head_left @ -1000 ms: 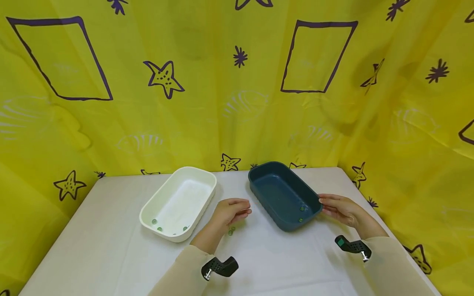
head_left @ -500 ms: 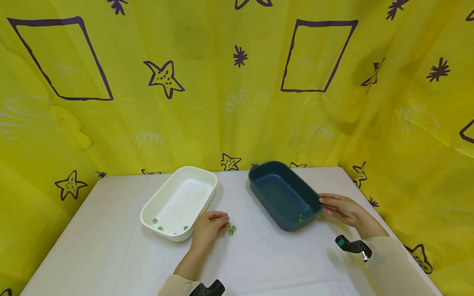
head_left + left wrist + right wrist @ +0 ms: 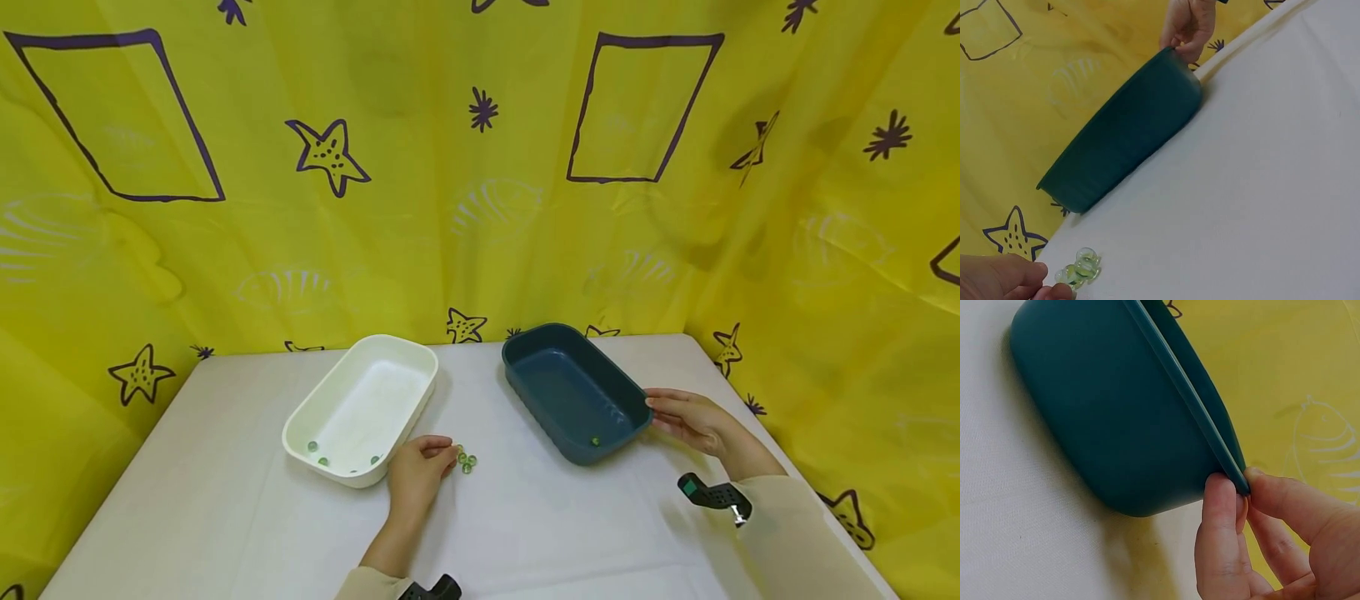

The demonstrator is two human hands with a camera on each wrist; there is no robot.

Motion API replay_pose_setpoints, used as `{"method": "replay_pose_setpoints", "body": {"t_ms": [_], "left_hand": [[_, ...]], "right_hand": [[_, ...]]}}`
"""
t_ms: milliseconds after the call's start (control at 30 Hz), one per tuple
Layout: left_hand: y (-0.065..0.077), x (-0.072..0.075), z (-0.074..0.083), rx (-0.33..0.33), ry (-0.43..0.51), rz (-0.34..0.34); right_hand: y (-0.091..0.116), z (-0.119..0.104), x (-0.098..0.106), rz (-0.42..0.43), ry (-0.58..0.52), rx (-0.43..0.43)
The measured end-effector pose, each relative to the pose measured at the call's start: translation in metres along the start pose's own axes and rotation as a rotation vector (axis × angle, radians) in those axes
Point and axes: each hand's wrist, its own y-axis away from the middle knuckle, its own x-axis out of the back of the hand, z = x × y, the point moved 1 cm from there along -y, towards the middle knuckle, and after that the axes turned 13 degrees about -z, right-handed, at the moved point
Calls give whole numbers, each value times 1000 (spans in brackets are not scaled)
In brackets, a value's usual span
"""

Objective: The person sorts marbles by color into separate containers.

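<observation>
My left hand (image 3: 417,475) is on the white table beside a small cluster of green glass marbles (image 3: 467,468). Its curled fingertips are at the nearest marble; whether they pinch it I cannot tell. The left wrist view shows the thumb and fingers close against the same cluster (image 3: 1085,265). With thumb and fingers, my right hand (image 3: 693,423) pinches the rim of the dark teal tray (image 3: 540,417). The right wrist view shows that grip on the tray (image 3: 1116,412) closely. One green marble (image 3: 596,442) shows inside the teal tray.
A white tray (image 3: 431,385) stands left of the cluster, with several green marbles (image 3: 312,447) at its near end. Yellow patterned curtains (image 3: 405,250) rise behind and at both sides of the table (image 3: 525,533).
My left hand has drawn back left from beside the teal tray to the marble cluster. Marbles in the teal tray rolled; two showed before, one now. The right hand keeps its hold.
</observation>
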Motion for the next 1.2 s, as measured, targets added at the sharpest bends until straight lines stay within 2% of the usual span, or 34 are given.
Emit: {"method": "replay_pose_setpoints", "body": {"t_ms": [167, 300, 433, 767, 1200], "left_hand": [[-6, -2, 1, -29, -105, 42], [-9, -3, 4, -45, -206, 51], [-10, -5, 7, -42, -269, 49], [-12, -8, 8, -45, -338, 64], [-10, -6, 11, -55, -367, 81]], "right_hand": [[-1, 0, 0, 5, 3, 4], [-1, 1, 1, 0, 4, 15], [-1, 1, 0, 12, 6, 11], [0, 2, 0, 34, 16, -2], [0, 1, -2, 3, 6, 23]]}}
